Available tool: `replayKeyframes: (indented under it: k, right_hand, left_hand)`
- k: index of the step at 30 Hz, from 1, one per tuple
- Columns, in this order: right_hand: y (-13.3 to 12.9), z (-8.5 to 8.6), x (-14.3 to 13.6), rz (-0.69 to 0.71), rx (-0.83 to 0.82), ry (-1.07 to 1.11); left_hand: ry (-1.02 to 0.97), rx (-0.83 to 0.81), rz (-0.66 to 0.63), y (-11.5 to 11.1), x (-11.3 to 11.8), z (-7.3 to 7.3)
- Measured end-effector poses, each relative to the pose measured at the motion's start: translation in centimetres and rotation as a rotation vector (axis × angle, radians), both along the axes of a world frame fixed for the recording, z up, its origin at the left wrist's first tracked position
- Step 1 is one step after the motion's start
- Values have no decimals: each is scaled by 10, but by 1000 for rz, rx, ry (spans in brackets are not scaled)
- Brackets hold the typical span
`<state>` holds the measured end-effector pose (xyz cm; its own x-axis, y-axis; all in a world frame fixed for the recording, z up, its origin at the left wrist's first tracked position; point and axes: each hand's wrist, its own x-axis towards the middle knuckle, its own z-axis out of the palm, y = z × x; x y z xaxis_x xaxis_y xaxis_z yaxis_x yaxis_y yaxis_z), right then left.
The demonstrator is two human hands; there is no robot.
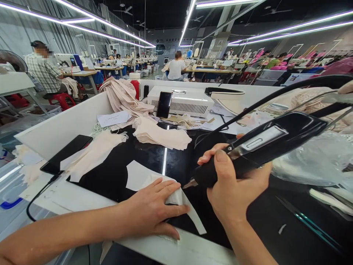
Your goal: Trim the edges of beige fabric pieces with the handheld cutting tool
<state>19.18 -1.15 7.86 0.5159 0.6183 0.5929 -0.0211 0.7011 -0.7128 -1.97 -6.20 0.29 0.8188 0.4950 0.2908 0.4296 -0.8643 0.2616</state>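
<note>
My left hand lies flat with its fingers spread, pressing a curved white piece onto the glossy black work surface. Thin pale material shows under and beside those fingers; whether it is a separate layer I cannot tell. My right hand grips a thick black corded hand tool with a pointed metal tip. That tip is close to the edge of the white piece, just right of my left fingertips; contact is unclear. Beyond, a stack of cream fabric pieces rests on the black surface.
A phone leans on a vented white box at the back. Another dark phone lies at left beside cream fabric. Teal tweezers and a clear plastic bag are at right. People sit at sewing tables beyond.
</note>
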Motion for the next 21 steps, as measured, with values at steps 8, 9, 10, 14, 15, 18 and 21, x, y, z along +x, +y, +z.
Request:
replayKeyframes:
  k: [8,9,10,14,15,18,21]
  right_hand:
    - [-2,-1,-4,22,7,3]
    - [-2,-1,-4,24,2,0]
    - [-2,-2,-4,27,-3,-4]
    - [-1,-5,-6,29,-2,6]
    - [-1,-5,-7,18,-2,12]
    - [-5,-3,-14,-8,-33,10]
    - [-10,1,-21,38,-117,-2]
  left_hand:
    - [7,-16,-7,0,-1,-1]
    - [11,-19,-5,0,-1,-1]
    - [15,-23,-2,0,-1,-2]
    - [12,-32,4,0,-1,-4]
    - [12,-32,2,-1,-2,-4]
    - [20,-11,-7,-4,-6,1]
    - [16,65,4,-4,-18,4]
